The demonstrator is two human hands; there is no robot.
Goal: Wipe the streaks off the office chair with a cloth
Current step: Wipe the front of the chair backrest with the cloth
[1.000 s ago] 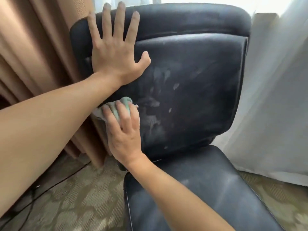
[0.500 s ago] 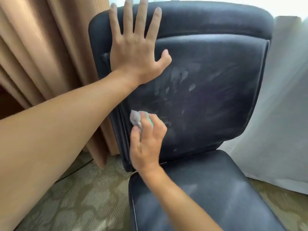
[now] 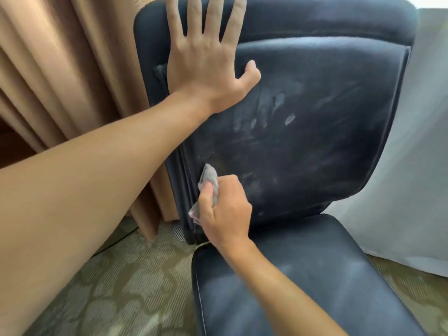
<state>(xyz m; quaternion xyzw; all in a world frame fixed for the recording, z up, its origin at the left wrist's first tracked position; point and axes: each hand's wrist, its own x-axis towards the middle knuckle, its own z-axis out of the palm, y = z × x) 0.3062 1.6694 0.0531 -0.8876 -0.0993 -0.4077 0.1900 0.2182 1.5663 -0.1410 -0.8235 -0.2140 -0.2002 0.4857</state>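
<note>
A black leather office chair fills the view, its backrest facing me. Pale streaks and smudges mark the middle of the backrest. My left hand lies flat with fingers spread on the upper left of the backrest. My right hand is closed on a crumpled grey-green cloth, pressing it to the backrest's lower left edge. The dusty seat lies below.
Tan curtains hang close on the left of the chair. A white sheer curtain hangs on the right. Patterned green carpet covers the floor, with a dark cable running across it at the left.
My right hand with the cloth has slid down the backrest's left edge and bunched the cloth tighter. The left hand stays pressed flat on the backrest. The view has shifted closer.
</note>
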